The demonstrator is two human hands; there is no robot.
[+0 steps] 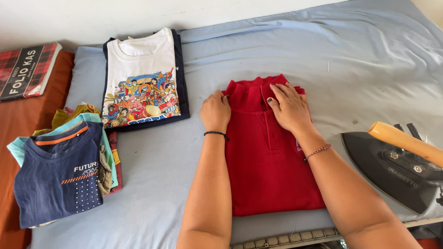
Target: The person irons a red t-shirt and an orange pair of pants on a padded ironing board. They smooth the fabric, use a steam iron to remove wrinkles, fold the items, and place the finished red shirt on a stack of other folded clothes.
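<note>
A folded red polo shirt (pixel 270 170) lies flat on the pale blue sheet (pixel 350 60), collar away from me. My left hand (pixel 215 110) rests at the shirt's upper left corner, fingers curled onto the shoulder edge. My right hand (pixel 290 107) lies flat on the collar and button placket, fingers spread. Both wrists carry thin bracelets. Neither hand lifts the cloth; both press it down.
A black iron with a wooden handle (pixel 401 163) sits at the right edge. A folded white printed t-shirt on a dark one (pixel 140 78) lies at the back left. A stack topped by a navy t-shirt (pixel 60 173) is at the left, with a checked book (pixel 25 69) behind it.
</note>
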